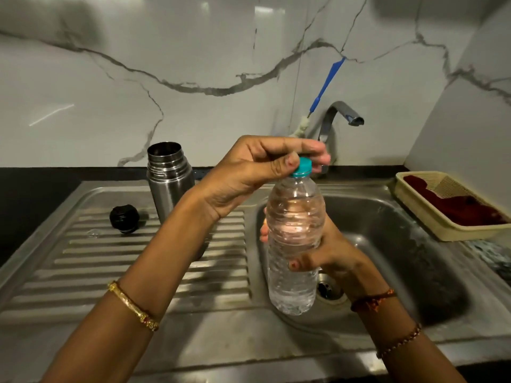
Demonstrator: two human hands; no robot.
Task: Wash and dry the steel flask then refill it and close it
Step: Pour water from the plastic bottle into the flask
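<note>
over the sink basin (pixel 387 217), right hand (pixel 329 255) holds water bottle (pixel 294 244), nearly full.

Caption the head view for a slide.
Left hand grips the teal cap of a clear plastic water bottle held by the right hand; open steel flask waits.

basket (pixel 431 217): cream plastic, on my right beside the sink, dark red cloth (pixel 459 205) inside
brush (pixel 327 81): blue handle, leaning against my marble wall behind the tap (pixel 338 117)

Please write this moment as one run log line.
left hand: grips cap | right hand: holds bottle | flask: open, on drainboard | lid: beside flask
</note>
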